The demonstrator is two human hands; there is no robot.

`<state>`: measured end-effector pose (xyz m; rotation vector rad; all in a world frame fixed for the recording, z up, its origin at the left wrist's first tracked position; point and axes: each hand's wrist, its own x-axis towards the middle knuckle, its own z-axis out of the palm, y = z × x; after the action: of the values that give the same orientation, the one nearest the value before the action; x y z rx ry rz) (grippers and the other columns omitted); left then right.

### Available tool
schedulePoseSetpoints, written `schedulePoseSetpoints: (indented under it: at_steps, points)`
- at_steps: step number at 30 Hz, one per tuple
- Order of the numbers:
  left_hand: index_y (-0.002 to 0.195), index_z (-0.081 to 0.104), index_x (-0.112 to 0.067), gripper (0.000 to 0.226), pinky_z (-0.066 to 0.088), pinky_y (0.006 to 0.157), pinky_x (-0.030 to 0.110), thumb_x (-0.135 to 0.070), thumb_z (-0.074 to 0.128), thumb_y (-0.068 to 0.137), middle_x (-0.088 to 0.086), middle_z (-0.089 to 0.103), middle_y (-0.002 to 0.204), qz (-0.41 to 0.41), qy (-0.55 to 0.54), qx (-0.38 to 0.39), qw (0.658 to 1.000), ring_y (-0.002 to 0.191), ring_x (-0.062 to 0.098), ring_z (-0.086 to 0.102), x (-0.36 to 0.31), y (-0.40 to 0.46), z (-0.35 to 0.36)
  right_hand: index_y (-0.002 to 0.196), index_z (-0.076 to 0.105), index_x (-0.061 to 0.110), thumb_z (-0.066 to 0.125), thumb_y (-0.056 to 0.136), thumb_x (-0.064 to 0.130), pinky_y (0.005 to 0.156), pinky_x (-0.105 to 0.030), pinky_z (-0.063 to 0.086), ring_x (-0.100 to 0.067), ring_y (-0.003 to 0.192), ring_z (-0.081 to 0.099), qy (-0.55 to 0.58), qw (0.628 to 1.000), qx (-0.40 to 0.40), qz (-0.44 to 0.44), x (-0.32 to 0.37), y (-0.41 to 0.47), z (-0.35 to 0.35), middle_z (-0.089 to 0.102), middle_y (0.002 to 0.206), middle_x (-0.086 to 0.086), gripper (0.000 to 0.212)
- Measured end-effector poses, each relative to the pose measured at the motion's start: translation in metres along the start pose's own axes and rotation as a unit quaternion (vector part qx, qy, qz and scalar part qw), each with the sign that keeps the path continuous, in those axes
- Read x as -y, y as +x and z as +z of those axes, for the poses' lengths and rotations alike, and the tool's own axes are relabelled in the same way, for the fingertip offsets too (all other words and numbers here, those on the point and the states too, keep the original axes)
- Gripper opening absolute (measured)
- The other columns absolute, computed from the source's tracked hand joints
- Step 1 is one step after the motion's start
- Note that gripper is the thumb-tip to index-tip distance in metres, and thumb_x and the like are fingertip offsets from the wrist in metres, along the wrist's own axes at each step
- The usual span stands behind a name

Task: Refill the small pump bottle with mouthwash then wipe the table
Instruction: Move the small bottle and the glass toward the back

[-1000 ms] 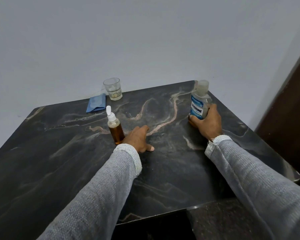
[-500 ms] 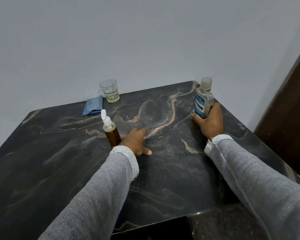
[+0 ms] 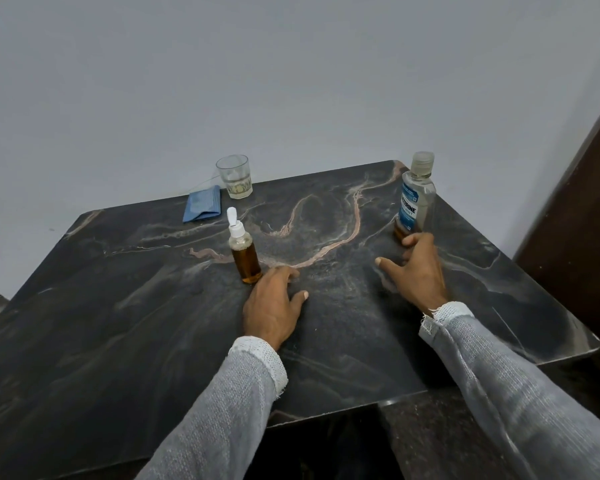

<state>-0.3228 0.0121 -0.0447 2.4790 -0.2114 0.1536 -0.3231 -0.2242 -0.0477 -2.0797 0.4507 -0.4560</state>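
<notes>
On the dark, polished stone worktop [image 3: 118, 323], veined with pale pink and white streaks, we see a small cylindrical pump bottle [image 3: 245, 252] of clear plastic standing upright near the middle. It has a white pump nozzle on top and amber liquid filling most of its body. Our left hand [image 3: 274, 303] lies flat on the stone just beside the base of this bottle, fingers relaxed and gripping nothing; we cannot tell whether the fingertips touch the bottle.

Toward the right rear corner stands the mouthwash bottle [image 3: 414, 199], a taller, flat-sided clear plastic bottle with a blue and white label and a translucent ribbed cap. It is upright, and the little liquid in it shows amber at the bottom. Our right hand [image 3: 416, 268] rests on the worktop just in front of it, fingers loosely spread with the thumb stretched to the left; the tips of the farther fingers reach close to the bottle's base but do not wrap it.

At the rear left edge sits a small faceted clear glass tumbler [image 3: 234, 176] with a patterned band near its foot. Just beside it lies a folded blue cloth [image 3: 203, 204], soft and flat against the stone.

Both forearms wear pale grey knit sleeves [image 3: 222, 410] with a coarse open weave and frayed white cuffs. Behind the worktop rises a plain matte grey wall [image 3: 291, 81].
</notes>
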Motion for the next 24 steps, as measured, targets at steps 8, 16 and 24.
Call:
schedulePoseSetpoints:
  at_steps: [8,16,24]
  points:
    - [0.083,0.056,-0.023,0.023,0.053,0.064,0.032,-0.038,0.074,0.081,-0.006,0.060,0.074,-0.065,-0.137,-0.223,0.963,0.069,0.011,0.058,0.021,-0.003,-0.036,0.101,0.048,0.021,0.075,0.081,0.029,0.065,-0.023,0.044,-0.013,0.077,0.055,0.028,0.982,0.128,-0.139,0.043,-0.033,0.056,0.057,0.086,0.001,0.035]
    - [0.116,0.044,-0.030,0.065,0.051,0.078,0.031,-0.056,0.079,0.068,-0.005,0.056,0.109,-0.129,-0.184,-0.208,0.952,0.094,0.013,0.058,0.033,0.028,-0.045,0.112,0.044,0.026,0.073,0.083,0.028,0.073,-0.016,0.044,-0.011,0.092,0.060,0.053,0.963,0.198,-0.173,0.066,-0.041,0.094,0.057,0.099,0.003,0.041]
    - [0.120,0.047,-0.029,0.057,0.052,0.091,0.028,-0.021,0.082,0.076,-0.003,0.064,0.120,-0.064,-0.301,-0.114,0.945,0.106,0.009,0.062,0.047,0.051,-0.045,0.128,0.037,0.032,0.073,0.082,0.031,0.094,-0.036,0.051,-0.006,0.106,0.056,0.094,0.949,0.229,-0.194,0.077,-0.033,0.103,0.053,0.109,0.010,0.058]
